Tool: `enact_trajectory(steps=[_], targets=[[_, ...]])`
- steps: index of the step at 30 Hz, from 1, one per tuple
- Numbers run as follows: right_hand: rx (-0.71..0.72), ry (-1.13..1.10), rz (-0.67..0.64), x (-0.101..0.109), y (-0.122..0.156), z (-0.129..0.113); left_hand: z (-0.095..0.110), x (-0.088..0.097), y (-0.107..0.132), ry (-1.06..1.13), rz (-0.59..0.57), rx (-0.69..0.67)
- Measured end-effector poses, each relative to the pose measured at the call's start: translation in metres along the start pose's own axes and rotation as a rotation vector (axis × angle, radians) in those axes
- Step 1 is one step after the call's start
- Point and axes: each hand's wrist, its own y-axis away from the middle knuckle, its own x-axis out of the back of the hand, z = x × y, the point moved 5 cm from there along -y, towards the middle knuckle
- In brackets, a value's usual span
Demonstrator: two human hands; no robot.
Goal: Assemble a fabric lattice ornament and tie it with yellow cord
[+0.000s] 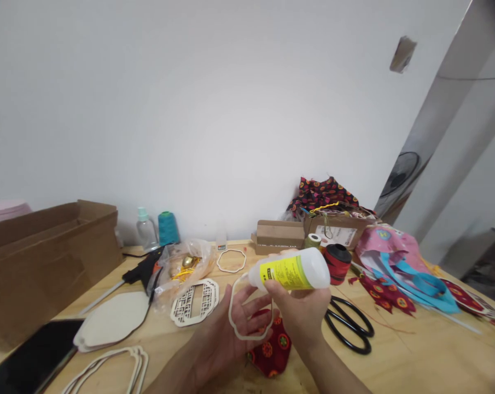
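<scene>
While right (300, 309) clasps bottle (290, 271), left (226, 331) cradles frame (247, 337)

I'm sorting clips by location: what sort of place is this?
Likely a small craft workspace: a teal thread spool, piled patterned fabric and a pale cut-out frame in the left hand suggest it.

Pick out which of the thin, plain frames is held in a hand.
The frame in the left hand, beside the white bottle; the others lie on the table: a lone frame farther back, overlapping frames at the lower left.
</scene>
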Motion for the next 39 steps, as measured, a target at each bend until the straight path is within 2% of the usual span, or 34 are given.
enact_trajectory(steps=[6, 18, 24, 30, 34, 39], targets=[[0.053, -0.007, 0.069, 0.006, -0.006, -0.003, 0.001, 0.001, -0.001, -0.003, 0.022, 0.012], [0.019, 0.021, -0.041, 0.001, 0.000, 0.003, 0.001, 0.000, 0.000, -0.010, 0.035, 0.008], [0.036, 0.045, 0.022, 0.005, -0.003, 0.002, 0.000, -0.001, 0.000, -0.006, 0.042, 0.028], [0.029, 0.028, -0.066, 0.002, -0.003, 0.003, 0.000, 0.001, 0.000, 0.006, 0.039, 0.015], [0.041, 0.030, -0.041, 0.002, -0.003, 0.002, -0.001, 0.001, 0.001, -0.002, 0.054, 0.022], [-0.027, -0.005, -0.079, -0.004, 0.001, 0.002, 0.000, 0.001, 0.000, -0.023, 0.061, 0.005]])
